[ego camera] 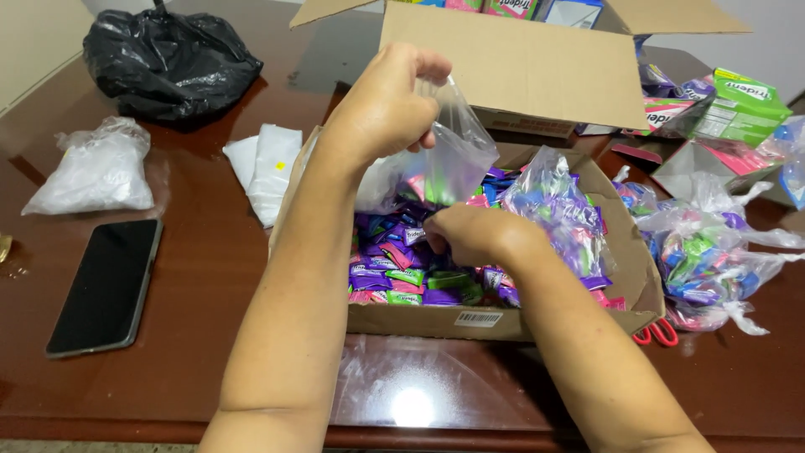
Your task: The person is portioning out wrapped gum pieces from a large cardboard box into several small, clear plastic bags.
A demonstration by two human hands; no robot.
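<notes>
The left hand [381, 105] is raised over the box [436, 321], its grip pinched tight on the top edge of a clear bag [453, 151]. The bag hangs from that pinch with its long axis near vertical, mouth up at the fingers and bottom down toward the candy [402, 281], just above the pile. It looks almost empty.

The right hand [478, 235] sits lower, inside the box, knuckles up and fingers curled into the wrapped pieces just below the bag. Its grip is closed down, but the fingers hide whether any candy is in it.

The box is a shallow cardboard tray on the dark wooden bench [210, 335], full of small purple, green and pink wrapped pieces. A filled bag [562, 210] of the same candy leans against its right wall. Further right, on the bench, lie more filled bags [704, 260], with red scissors [658, 334] poking out beneath them. A larger carton [520, 67] stands open behind the tray.

To the left are a phone [105, 285] lying face up, a white bag [96, 168], flat white packets [264, 168] and a black sack [168, 59].
</notes>
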